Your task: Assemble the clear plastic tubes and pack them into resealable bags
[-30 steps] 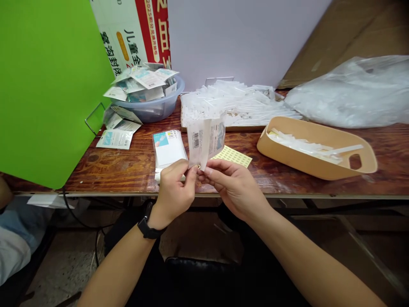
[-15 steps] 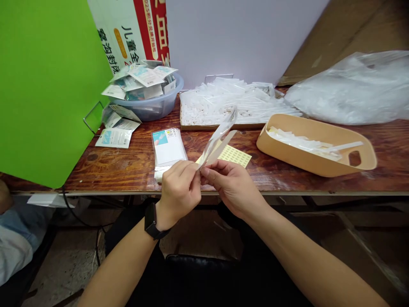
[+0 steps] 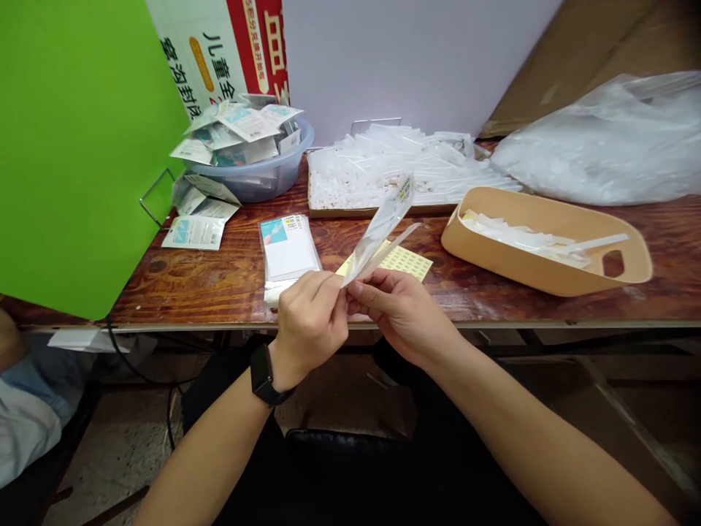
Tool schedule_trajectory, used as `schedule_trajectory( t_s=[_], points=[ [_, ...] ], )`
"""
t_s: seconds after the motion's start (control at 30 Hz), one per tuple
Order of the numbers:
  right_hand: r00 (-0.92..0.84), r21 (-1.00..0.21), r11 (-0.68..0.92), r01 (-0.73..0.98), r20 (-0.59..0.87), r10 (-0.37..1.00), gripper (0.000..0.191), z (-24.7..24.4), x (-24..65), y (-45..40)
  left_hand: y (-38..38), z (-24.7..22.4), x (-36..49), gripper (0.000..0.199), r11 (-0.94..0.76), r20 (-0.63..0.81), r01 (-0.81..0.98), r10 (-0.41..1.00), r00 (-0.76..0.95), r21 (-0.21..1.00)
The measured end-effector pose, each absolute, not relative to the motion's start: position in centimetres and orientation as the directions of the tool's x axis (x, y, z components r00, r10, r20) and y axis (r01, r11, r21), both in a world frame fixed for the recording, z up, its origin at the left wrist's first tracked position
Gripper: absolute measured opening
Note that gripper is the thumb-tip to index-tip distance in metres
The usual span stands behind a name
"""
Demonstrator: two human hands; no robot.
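My left hand (image 3: 311,314), with a black watch at its wrist, is closed around the lower end of a clear plastic packet (image 3: 386,219) that has print near its top. The packet stands up at a slant above the table edge. My right hand (image 3: 408,313) pinches at the same lower end, thumb against fingers. A narrow whitish strip (image 3: 395,245) sticks out beside the packet; whether it is part of it I cannot tell. Behind the hands lies a yellow sheet of small stickers (image 3: 410,261). Left of them is a stack of packaged cards (image 3: 291,256).
A blue basin (image 3: 274,179) heaped with packets stands at back left, more packets (image 3: 194,232) beside it. White strips fill a shallow box (image 3: 323,213) and a tan basket (image 3: 515,274). A plastic bag (image 3: 607,157) lies back right. Another person's sleeve (image 3: 27,394) shows far left.
The packet's top has swung slightly to the right and its printed face shows more. Both hands keep their grip in nearly the same place. The view has shifted a little.
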State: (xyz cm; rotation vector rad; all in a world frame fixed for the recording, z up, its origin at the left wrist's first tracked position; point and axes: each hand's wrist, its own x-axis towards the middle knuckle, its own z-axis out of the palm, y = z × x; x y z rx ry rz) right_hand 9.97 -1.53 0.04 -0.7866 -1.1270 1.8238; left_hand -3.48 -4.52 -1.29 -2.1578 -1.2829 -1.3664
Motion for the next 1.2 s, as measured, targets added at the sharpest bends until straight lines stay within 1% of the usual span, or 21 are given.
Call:
schedule_trajectory(
  t_s=[0.2,0.3,0.43,0.53,0.6,0.67,0.77,0.87,0.93,1.03,1.2],
  points=[
    [-0.521,-0.897,-0.275,-0.347,-0.059,0.851,0.023,-0.1,10.1,-1.5,-4.6,-0.9,-3.3,0.017,-0.576,0.824,0.768,0.554,0.116,0.279],
    [-0.545,-0.897,-0.285,-0.339,-0.060,0.836,0.024,-0.1,10.2,-1.5,-4.8,-0.7,-3.3,0.022,-0.576,0.812,0.743,0.579,0.075,0.342],
    [-0.516,-0.908,-0.271,-0.320,-0.072,0.853,0.026,0.2,10.3,-1.5,-4.8,-0.6,-3.4,0.022,-0.559,0.772,0.700,0.635,0.016,0.445],
    [-0.437,-0.970,-0.114,-0.214,-0.009,0.899,0.025,0.5,10.3,-1.8,-4.8,-0.6,-3.5,0.021,-0.546,0.745,0.677,0.667,-0.007,0.494],
    [-0.364,-0.996,0.009,-0.087,0.040,0.931,0.023,0.8,10.3,-2.1,-4.8,-0.5,-3.5,0.022,-0.542,0.737,0.673,0.676,-0.007,0.503],
    [-0.280,-0.992,0.119,0.041,0.103,0.954,0.020,1.1,10.2,-2.4,-4.9,-0.5,-3.4,0.023,-0.536,0.732,0.678,0.681,-0.003,0.502],
    [-0.188,-0.932,0.288,0.222,0.249,0.950,0.015,1.1,10.1,-2.7,-5.0,-0.4,-3.3,0.022,-0.532,0.721,0.673,0.693,-0.003,0.514],
    [-0.176,-0.808,0.437,0.394,0.401,0.899,0.013,0.7,10.2,-2.5,-5.0,-0.2,-3.2,0.017,-0.529,0.689,0.629,0.725,-0.014,0.570],
    [-0.186,-0.717,0.504,0.481,0.479,0.858,0.012,0.3,10.3,-2.3,-5.0,-0.2,-3.2,0.016,-0.514,0.652,0.586,0.758,-0.033,0.627],
    [-0.208,-0.616,0.545,0.568,0.534,0.820,0.011,-0.1,10.5,-1.9,-5.0,-0.2,-3.3,0.015,-0.462,0.571,0.523,0.819,-0.059,0.716],
    [-0.239,-0.496,0.576,0.650,0.586,0.775,0.011,0.0,10.7,-1.8,-4.9,-0.2,-3.5,0.014,-0.381,0.451,0.421,0.889,-0.078,0.823]
  ],
)
